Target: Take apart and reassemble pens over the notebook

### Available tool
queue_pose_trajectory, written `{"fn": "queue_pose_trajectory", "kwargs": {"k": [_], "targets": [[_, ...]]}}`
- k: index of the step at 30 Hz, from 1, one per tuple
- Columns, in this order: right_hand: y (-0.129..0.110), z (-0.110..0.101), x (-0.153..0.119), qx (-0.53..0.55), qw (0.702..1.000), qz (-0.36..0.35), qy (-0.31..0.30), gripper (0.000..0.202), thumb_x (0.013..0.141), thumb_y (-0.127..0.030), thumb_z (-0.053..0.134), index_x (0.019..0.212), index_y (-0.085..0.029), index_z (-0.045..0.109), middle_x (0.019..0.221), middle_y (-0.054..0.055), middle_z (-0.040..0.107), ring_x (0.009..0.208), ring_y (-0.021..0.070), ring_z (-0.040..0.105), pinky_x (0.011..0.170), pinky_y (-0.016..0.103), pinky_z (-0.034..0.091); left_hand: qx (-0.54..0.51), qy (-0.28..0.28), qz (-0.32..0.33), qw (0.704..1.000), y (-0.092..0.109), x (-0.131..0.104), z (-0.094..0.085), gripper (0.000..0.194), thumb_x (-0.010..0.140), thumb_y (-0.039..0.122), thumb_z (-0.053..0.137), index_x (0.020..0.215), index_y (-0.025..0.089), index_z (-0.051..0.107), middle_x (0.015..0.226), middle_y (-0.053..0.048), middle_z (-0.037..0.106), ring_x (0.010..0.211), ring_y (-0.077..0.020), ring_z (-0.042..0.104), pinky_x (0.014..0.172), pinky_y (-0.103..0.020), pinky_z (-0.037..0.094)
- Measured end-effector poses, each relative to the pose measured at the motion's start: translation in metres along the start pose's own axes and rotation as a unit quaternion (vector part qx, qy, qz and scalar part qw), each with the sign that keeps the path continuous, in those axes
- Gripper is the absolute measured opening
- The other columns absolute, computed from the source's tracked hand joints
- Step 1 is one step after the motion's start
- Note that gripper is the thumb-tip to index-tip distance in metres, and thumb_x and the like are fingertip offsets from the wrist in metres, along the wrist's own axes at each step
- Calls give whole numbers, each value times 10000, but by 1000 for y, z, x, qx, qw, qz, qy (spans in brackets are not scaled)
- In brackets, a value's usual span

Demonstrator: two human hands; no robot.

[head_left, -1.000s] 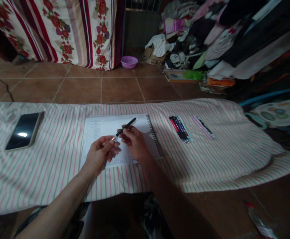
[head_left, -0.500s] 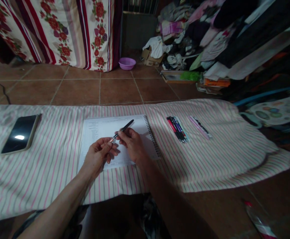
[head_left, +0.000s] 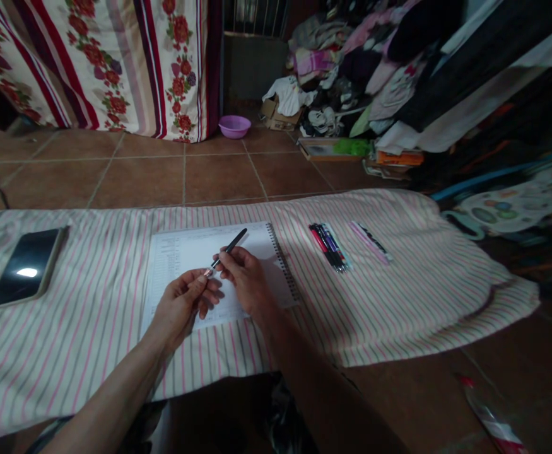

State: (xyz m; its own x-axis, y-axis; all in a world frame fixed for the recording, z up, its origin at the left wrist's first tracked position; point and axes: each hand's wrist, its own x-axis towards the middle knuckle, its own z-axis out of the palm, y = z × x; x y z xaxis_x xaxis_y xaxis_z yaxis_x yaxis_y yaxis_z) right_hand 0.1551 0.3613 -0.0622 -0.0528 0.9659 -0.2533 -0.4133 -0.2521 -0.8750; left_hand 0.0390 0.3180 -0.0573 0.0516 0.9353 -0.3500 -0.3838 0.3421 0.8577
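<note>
Above the open spiral notebook (head_left: pixel 257 243) I hold a black pen (head_left: pixel 236 239) between both hands. My right hand (head_left: pixel 242 274) pinches its dark barrel with thumb and fingertips, the black end pointing up and to the right. The fingers of my left hand (head_left: pixel 185 299) are closed on the pen's other, clear and shiny end. Whether that end is a cap or part of the barrel is too small to tell. Right of the notebook lies a row of several pens (head_left: pixel 328 247), and beyond them a pink pen and a black-and-white one (head_left: pixel 371 242) lie side by side.
A smartphone (head_left: pixel 27 268) lies at the left on the striped cloth (head_left: pixel 100 277). On the tiled floor behind stand a purple basin (head_left: pixel 234 127) and a cardboard box (head_left: pixel 278 116) near heaped clothes (head_left: pixel 351 69). A plastic bottle (head_left: pixel 491 416) lies at lower right.
The whole view has shifted slightly, so things appear a little further left. Both hands keep their hold on the pen, with hardly any change between them.
</note>
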Motion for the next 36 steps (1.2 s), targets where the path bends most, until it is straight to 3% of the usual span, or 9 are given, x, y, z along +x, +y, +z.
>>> {"fn": "queue_pose_trajectory", "kwargs": {"k": [3, 12, 18, 25, 36], "targets": [[1, -1, 1, -11, 1000, -9, 16, 201, 655, -313, 670, 742, -142, 609, 630, -12, 600, 498, 54, 483, 477, 188, 386, -10, -4, -7, 1000, 1, -1, 0, 226, 734, 276, 635, 843, 84, 587, 675, -58, 637, 503, -89, 559, 357, -146, 336], [5, -3, 4, 3, 1000, -11, 27, 224, 675, -306, 666, 813, -140, 605, 798, 37, 653, 592, 70, 551, 514, 184, 433, -6, 9, 0, 1000, 2, -1, 0, 240, 705, 237, 656, 864, 92, 552, 695, -66, 650, 504, -100, 578, 348, -148, 332], [5, -2, 3, 35, 999, 14, 17, 238, 665, -287, 672, 848, -152, 602, 808, 45, 674, 592, 79, 573, 510, 190, 447, 3, 19, 30, 999, -2, -1, -2, 287, 694, 225, 670, 910, 125, 510, 765, -60, 658, 574, -143, 630, 365, -165, 364], [6, 0, 1, 42, 999, 19, 0, 238, 657, -279, 675, 846, -155, 601, 811, 46, 675, 580, 79, 569, 507, 199, 460, -4, 37, 61, 997, -5, -1, 4, 249, 703, 232, 654, 866, 132, 494, 746, -41, 650, 536, -127, 612, 411, -196, 407], [6, 1, 0, 44, 999, 18, -8, 244, 660, -287, 672, 848, -156, 588, 816, 49, 665, 591, 88, 567, 500, 207, 458, -18, 49, 57, 997, -4, -2, 7, 249, 697, 229, 652, 854, 135, 483, 720, -28, 646, 520, -117, 601, 438, -207, 413]]}}
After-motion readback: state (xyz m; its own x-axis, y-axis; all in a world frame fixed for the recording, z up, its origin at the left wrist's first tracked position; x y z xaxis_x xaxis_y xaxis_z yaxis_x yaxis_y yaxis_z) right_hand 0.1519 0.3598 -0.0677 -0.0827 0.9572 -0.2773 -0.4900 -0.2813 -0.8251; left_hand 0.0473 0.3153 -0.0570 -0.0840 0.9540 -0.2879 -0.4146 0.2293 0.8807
